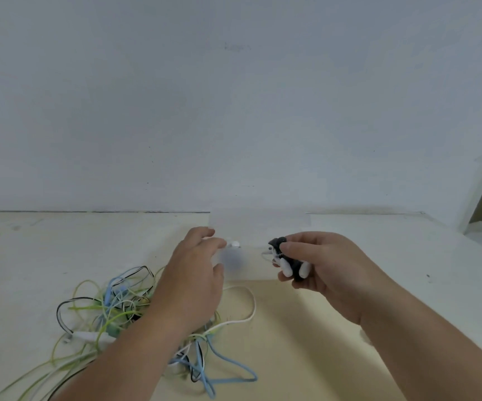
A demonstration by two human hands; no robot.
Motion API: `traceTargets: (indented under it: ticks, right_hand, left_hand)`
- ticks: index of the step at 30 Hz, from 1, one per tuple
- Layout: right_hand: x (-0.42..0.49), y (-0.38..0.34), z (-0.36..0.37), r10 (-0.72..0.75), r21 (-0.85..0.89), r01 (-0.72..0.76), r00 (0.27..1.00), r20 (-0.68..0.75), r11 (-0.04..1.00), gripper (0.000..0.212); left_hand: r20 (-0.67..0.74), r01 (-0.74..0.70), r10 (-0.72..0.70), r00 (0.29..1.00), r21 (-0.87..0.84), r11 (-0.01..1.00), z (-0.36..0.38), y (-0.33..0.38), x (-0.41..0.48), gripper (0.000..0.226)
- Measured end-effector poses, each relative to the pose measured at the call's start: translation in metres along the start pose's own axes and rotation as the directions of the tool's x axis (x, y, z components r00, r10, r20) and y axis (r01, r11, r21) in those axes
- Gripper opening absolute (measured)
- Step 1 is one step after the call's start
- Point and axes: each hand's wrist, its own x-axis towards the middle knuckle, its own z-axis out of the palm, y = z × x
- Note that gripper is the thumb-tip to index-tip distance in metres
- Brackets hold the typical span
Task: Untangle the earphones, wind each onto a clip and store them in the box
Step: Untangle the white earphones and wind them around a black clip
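The right hand (pixel 329 261) gripped the black-and-white clip (pixel 289 261) just right of the white earbud (pixel 235 243) at the left hand (pixel 193 273) fingertips, pinched or only touched I couldn't tell, the tangle (pixel 112 305) lying on the table (pixel 407 256) under that left arm.

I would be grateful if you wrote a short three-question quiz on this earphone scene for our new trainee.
1. True or false: the right hand grips a black-and-white clip.
2. Which cable colour is missing from the tangle? A green, B blue, C red.
3. Fill in: a small white ____ sits at the fingertips of the left hand.
Key: 1 true; 2 C; 3 earbud.
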Motion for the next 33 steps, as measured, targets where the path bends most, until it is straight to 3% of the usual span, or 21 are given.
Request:
traceTargets:
  ticks: [5,9,12,14,17,22,26,30,33]
  right_hand:
    - [0.011,-0.011,0.009,-0.152,-0.043,0.148,0.983,-0.107,0.988,0.019]
    - [0.039,-0.014,0.015,-0.261,-0.308,0.213,0.957,-0.124,0.927,0.023]
    - [0.065,-0.015,0.020,-0.288,-0.592,0.183,0.954,-0.088,0.785,0.033]
    - [0.079,-0.022,0.023,-0.264,-0.764,0.101,0.960,-0.093,0.637,0.036]
    - [0.098,-0.027,0.029,-0.235,-0.887,0.004,0.965,-0.118,0.462,0.038]
    - [0.112,-0.026,0.044,-0.190,-0.958,0.021,0.981,-0.036,0.287,0.039]
    - [0.111,-0.027,0.051,-0.038,-0.993,0.036,0.999,0.031,0.116,0.041]
    - [0.105,-0.040,0.049,0.127,-0.995,0.071,0.989,0.079,0.067,0.041]
    - [0.108,-0.039,0.047,0.181,-0.983,0.039,0.981,0.072,0.182,0.031]
  left_hand:
    - [0.054,-0.013,0.016,0.998,-0.049,0.999,-0.001,0.001,-0.001,0.029]
    - [0.095,0.008,0.001,0.996,-0.093,0.996,-0.002,0.005,-0.003,0.029]
    - [0.119,0.027,-0.014,0.993,-0.115,0.993,-0.001,0.005,-0.004,0.034]
    - [0.130,0.006,0.008,0.991,-0.108,0.994,0.001,0.007,-0.004,0.041]
    - [0.132,-0.008,0.023,0.991,-0.112,0.994,0.002,0.008,-0.004,0.046]
    - [0.121,-0.015,0.028,0.992,-0.103,0.995,0.001,0.006,-0.005,0.047]
    - [0.122,-0.010,0.023,0.992,-0.106,0.994,0.000,0.005,-0.004,0.049]
    - [0.139,0.022,-0.006,0.990,-0.117,0.993,-0.002,0.008,-0.004,0.048]
    - [0.155,0.027,-0.009,0.988,-0.112,0.993,-0.002,0.007,-0.005,0.050]
